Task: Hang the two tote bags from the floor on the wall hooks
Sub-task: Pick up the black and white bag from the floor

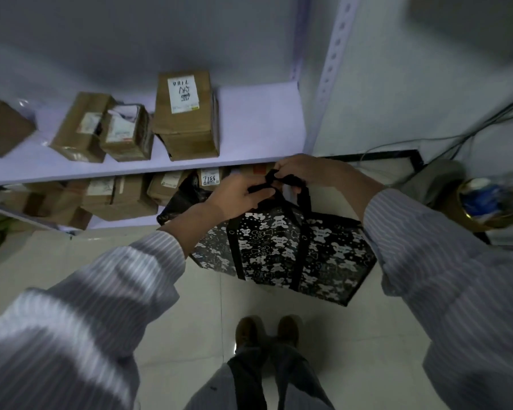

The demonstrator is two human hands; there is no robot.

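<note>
A black tote bag [305, 255] printed with white bears hangs in the air in front of me, above the tiled floor. Its black strap handles [282, 184] rise to my two hands. My left hand [237, 196] pinches the handles from the left. My right hand [305, 170] grips them from the right, fingers curled over the straps. A second bag with the same print [216, 253] shows partly behind and left of the first, low by the floor. No wall hooks are in view.
A white metal shelf unit [249, 128] stands ahead, holding several cardboard boxes [187, 113] on two levels. A black plastic bag [187, 193] sits on the lower level. Cables [456, 137] run along the right wall. My shoes [267, 329] stand on the pale tiles.
</note>
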